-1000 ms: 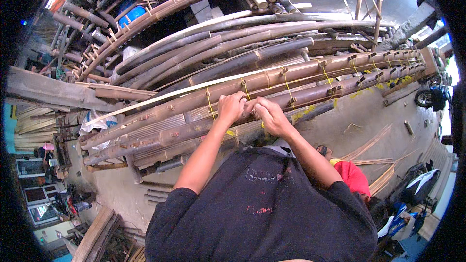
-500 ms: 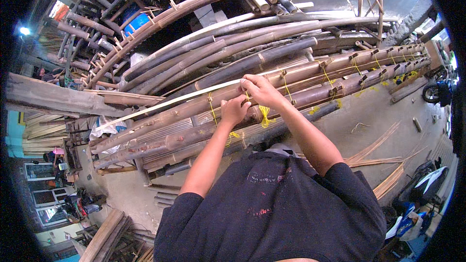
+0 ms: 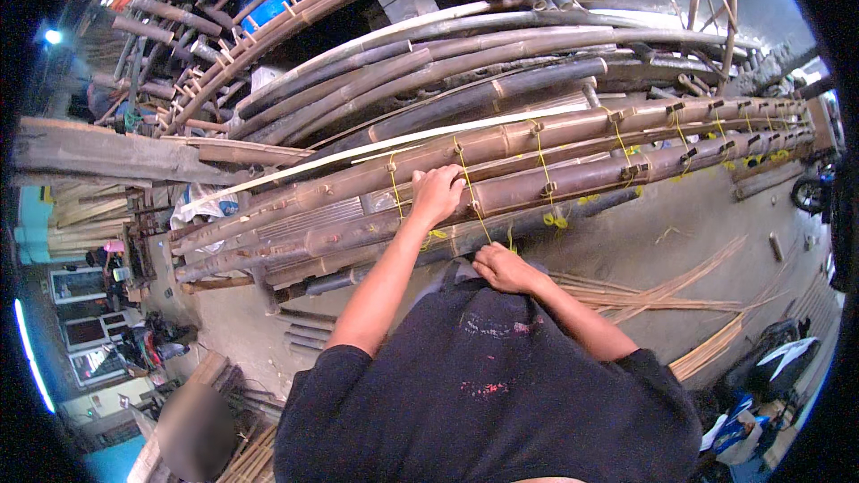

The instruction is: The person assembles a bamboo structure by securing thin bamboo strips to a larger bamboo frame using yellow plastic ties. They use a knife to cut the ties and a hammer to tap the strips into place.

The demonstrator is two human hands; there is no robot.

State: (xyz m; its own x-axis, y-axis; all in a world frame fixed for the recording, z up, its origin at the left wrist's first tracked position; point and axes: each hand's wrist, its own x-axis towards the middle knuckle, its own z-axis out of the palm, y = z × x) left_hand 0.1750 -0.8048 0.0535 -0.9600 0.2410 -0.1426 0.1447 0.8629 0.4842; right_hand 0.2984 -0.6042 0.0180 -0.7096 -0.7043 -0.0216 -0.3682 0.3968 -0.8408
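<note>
Two long brown bamboo poles, the upper (image 3: 416, 155) and the lower (image 3: 510, 192), lie side by side, joined at intervals by yellow twine (image 3: 542, 161) on short pegs. My right hand (image 3: 504, 268), close to my shirt, is closed on a strand of twine (image 3: 475, 206), drawn taut from the upper pole down across the lower one. Over the gap between the poles my left hand (image 3: 438, 194) is curled beside that strand; whatever is in its fingers is hidden. A pale bamboo strip (image 3: 340, 155) runs along behind the upper pole.
Behind the poles lie stacked bamboo lengths (image 3: 358, 94) and a curved pegged bamboo pole (image 3: 313, 11). Split bamboo strips (image 3: 662, 300) lie on the floor at right. A wooden beam (image 3: 107, 152) juts in at left. Motorcycle parts (image 3: 769, 376) are at lower right.
My right hand has moved from the upper pole down toward my body, pulling the twine straight. My left hand has shifted slightly up. The whole view has tilted a little.
</note>
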